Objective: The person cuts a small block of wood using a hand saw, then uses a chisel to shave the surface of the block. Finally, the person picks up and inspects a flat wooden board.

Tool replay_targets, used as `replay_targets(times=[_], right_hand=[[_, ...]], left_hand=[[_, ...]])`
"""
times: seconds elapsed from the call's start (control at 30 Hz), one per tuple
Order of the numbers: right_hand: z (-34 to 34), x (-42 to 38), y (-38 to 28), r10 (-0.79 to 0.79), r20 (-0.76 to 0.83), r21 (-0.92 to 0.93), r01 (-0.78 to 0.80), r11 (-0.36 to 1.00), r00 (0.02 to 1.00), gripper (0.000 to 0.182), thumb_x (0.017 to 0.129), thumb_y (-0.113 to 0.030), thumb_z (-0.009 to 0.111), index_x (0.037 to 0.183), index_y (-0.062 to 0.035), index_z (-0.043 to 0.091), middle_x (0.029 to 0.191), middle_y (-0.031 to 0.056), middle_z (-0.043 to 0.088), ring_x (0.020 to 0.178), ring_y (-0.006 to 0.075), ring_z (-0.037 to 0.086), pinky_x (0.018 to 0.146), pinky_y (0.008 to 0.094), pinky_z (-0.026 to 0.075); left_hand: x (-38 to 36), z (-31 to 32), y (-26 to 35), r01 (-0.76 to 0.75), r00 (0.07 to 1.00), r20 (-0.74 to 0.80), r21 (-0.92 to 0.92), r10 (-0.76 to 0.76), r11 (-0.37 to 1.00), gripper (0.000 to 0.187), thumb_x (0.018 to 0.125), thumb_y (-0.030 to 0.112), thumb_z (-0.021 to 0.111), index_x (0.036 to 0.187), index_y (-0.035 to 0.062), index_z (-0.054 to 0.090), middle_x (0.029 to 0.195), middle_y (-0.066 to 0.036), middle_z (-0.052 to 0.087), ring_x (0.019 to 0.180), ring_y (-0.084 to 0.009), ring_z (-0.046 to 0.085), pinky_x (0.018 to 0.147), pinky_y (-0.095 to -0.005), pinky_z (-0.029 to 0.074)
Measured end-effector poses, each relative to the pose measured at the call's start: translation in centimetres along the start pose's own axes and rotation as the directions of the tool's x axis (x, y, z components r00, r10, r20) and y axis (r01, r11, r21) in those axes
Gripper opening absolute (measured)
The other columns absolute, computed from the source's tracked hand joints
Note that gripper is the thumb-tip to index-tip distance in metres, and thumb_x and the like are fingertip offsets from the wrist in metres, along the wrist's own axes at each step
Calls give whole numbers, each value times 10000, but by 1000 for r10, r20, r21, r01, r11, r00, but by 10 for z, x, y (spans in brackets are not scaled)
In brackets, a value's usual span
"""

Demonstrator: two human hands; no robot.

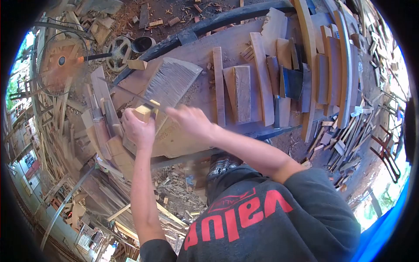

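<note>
The left hand point(139, 127) is closed around a small pale wood block point(144, 112), holding it against the near edge of a grey, rough-sawn slab point(171, 83) just left of the frame's centre. The right hand point(190, 121) sits just beside it to the right, blurred; its fingers are curled, but whether they grip anything cannot be told. A thin saw blade point(124, 90) runs from the block up and left across the slab's corner, its handle end hidden at the hands.

Both hands work over a wide wooden bench point(205, 48) that crosses the middle of the frame. To the right on the bench lie many planks point(263, 78) side by side, pale and brown, some curved, with a dark one point(291, 82) among them. A black pipe point(227, 19) runs along the bench's far edge near the top. In the upper left stands a round wire fan guard point(56, 61), with a small wheel point(118, 52) beside it. Offcuts point(107, 139) are stacked left of the hands, and scraps cover the ground at lower left. The person's dark shirt point(270, 218) with red lettering fills the bottom.
</note>
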State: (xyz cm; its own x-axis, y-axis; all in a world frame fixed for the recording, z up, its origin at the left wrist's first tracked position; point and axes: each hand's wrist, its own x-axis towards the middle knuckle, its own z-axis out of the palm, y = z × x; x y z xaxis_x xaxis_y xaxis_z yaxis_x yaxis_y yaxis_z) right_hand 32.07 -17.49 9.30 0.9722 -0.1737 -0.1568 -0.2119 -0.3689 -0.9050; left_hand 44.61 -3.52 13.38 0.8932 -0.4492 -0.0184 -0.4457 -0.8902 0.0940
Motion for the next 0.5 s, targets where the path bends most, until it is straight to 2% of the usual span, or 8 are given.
replay_targets(times=[0.07, 0.17, 0.23, 0.3, 0.37, 0.5], right_hand=[[3, 13, 6, -56, -55, 33, 58, 998, 997, 244, 840, -35, 534, 1071, -113, 529, 825, 226, 599, 737, 428, 669, 639, 520, 533], [-3, -7, -3, -39, -77, 21, 40, 999, 996, 265, 837, -35, 539, 1092, -110, 533, 808, 224, 597, 720, 432, 664, 634, 525, 533], [-17, -35, -21, 42, -4, -30, -42, 999, 999, 292, 825, -17, 535, 1107, -94, 531, 797, 235, 625, 765, 444, 666, 642, 527, 534], [-14, -28, -16, 23, 35, -58, -21, 998, 999, 299, 815, -7, 541, 1105, -82, 531, 802, 238, 626, 762, 438, 667, 646, 522, 534], [-7, 0, -5, -15, -44, 97, 19, 995, 999, 292, 820, -12, 544, 1102, -87, 537, 794, 235, 625, 749, 419, 676, 648, 524, 533], [-12, -2, -9, -42, -52, 47, 45, 998, 998, 275, 827, -19, 544, 1093, -87, 539, 772, 235, 639, 761, 403, 684, 654, 528, 531]], left_hand=[[-1, 0, 2, -6, 1000, -13, 0, 6, 1000, 580, 683, 226, 843, 1077, 30, 465, 1059, -189, 546, 1020, -409, 540, 853, -505, 434], [2, -3, 3, -9, 1000, -19, 10, 10, 1000, 570, 694, 246, 837, 1067, 27, 466, 1053, -190, 546, 1016, -412, 543, 851, -504, 434], [3, -1, 2, 4, 1000, -9, 17, -4, 1000, 567, 696, 251, 836, 1060, 26, 465, 1054, -191, 547, 1013, -414, 544, 851, -505, 434], [1, -1, 2, 43, 999, 14, 35, -43, 998, 566, 693, 256, 839, 1051, 28, 464, 1046, -193, 557, 1007, -419, 548, 848, -505, 432], [0, -3, 4, 42, 999, 7, 7, -42, 999, 570, 686, 239, 844, 1054, 29, 463, 1044, -194, 557, 1003, -423, 548, 840, -508, 430], [2, -6, 5, 23, 1000, -1, -19, -23, 1000, 580, 655, 179, 859, 1054, 33, 463, 1044, -190, 545, 1010, -419, 541, 839, -507, 425]])
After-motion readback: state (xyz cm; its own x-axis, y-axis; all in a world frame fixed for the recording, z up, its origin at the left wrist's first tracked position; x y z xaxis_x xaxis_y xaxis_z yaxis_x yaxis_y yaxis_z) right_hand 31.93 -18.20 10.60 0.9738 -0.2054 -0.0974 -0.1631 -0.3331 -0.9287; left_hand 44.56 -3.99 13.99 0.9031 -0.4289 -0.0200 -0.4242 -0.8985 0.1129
